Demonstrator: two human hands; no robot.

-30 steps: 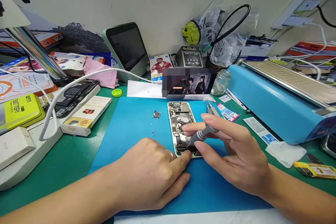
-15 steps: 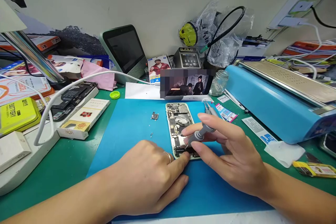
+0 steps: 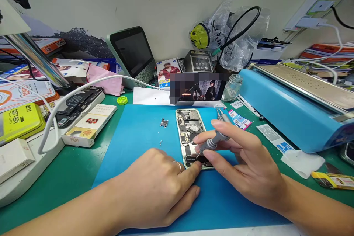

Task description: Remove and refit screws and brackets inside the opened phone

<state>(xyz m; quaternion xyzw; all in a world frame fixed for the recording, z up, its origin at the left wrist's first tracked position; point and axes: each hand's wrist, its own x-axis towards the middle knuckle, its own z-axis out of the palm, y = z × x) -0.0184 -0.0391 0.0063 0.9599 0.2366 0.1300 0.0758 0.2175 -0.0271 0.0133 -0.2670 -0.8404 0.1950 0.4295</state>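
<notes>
On the blue mat (image 3: 132, 125) lies an opened smartphone (image 3: 190, 118), its inner parts exposed. My left hand (image 3: 157, 188) bears down with a fingertip on the phone's lower end, its other fingers curled under. Pinched in my right hand (image 3: 246, 162) is a grey screwdriver (image 3: 210, 143), slanted down to the phone's lower part; its tip is hard to make out. Tweezers (image 3: 221, 113) point away just beyond my right fingers, which partly hide them. Left of the phone sit a small circuit part (image 3: 164, 122) and tiny metal pieces (image 3: 160, 142).
A propped-up phone (image 3: 201, 90) plays a video behind the mat, near a glass jar (image 3: 232, 86). To the right stands a blue machine (image 3: 287, 110). A white cable (image 3: 83, 84) arches over a cigarette-type box (image 3: 91, 125) at left. A yellow cutter (image 3: 332, 180) lies at right.
The whole view has shifted slightly. Both hands, the screwdriver and the opened phone keep nearly the same positions relative to each other.
</notes>
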